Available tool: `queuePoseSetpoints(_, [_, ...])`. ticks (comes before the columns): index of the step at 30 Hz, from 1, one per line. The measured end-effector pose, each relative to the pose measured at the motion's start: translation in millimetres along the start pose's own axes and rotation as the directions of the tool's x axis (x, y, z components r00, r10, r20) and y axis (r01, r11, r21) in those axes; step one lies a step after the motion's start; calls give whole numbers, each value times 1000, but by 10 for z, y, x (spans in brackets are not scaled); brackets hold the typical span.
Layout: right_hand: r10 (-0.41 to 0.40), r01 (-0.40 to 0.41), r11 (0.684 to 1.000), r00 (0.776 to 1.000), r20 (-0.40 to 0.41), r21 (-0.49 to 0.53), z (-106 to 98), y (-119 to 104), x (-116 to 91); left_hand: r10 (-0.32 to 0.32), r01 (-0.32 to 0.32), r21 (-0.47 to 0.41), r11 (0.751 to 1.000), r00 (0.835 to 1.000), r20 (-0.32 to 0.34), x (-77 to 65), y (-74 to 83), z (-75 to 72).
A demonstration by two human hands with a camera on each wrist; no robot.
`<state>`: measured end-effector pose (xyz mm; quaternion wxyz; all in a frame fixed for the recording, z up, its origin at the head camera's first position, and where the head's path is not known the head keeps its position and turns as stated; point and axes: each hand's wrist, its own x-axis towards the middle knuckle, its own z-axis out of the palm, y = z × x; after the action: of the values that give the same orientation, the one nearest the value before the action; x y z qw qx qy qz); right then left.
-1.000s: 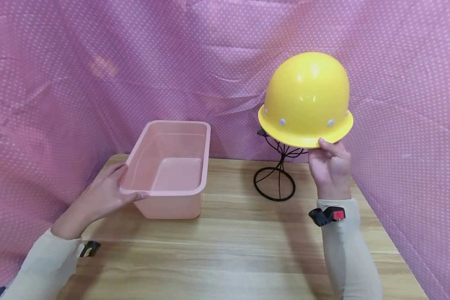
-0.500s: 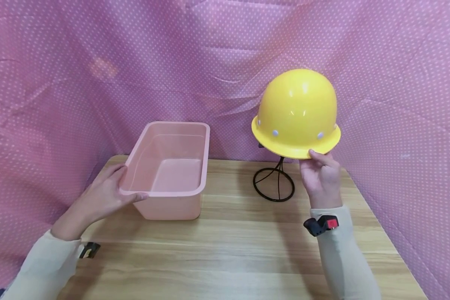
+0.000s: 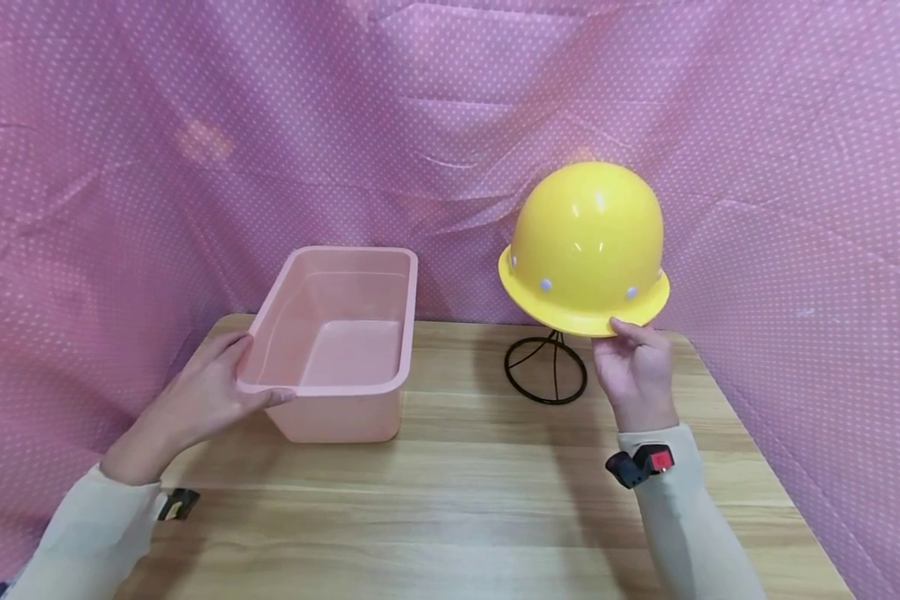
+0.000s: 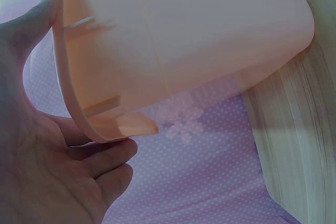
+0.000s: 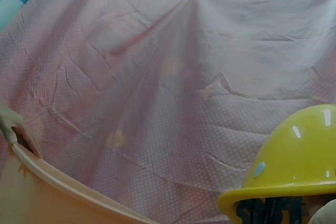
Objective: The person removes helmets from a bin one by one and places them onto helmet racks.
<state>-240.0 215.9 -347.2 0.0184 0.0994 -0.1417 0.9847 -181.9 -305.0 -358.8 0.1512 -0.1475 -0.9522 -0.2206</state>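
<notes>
In the head view a yellow hard hat stands upright over a black wire stand, hiding the stand's top. My right hand grips its near brim, thumb on top and fingers underneath. Whether the hat touches the stand cannot be seen. Over on the left, my left hand holds the near left corner of a pink plastic bin that sits on the table. From the left wrist view, the fingers curl under the bin's rim and the thumb lies along it. Inside the right wrist view, dark straps show under the brim.
A light wooden table bears the bin and the stand. Pink dotted cloth hangs behind the table and along both sides. Small black devices are strapped to both sleeves.
My right hand has lowered the hard hat and brought it slightly left, so it now covers the upper part of the wire stand. My left hand and the bin have stayed in place.
</notes>
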Motion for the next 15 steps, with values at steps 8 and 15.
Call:
queuePoseSetpoints(8, [21, -28, 997, 996, -91, -77, -61, -31, -4, 2, -2, 4, 1000, 1000, -19, -17, 8, 20])
queuePoseSetpoints(15, [22, -37, 978, 997, -74, -204, -118, -20, 3, 62, -63, -14, 998, 996, -64, 29, -16, 49])
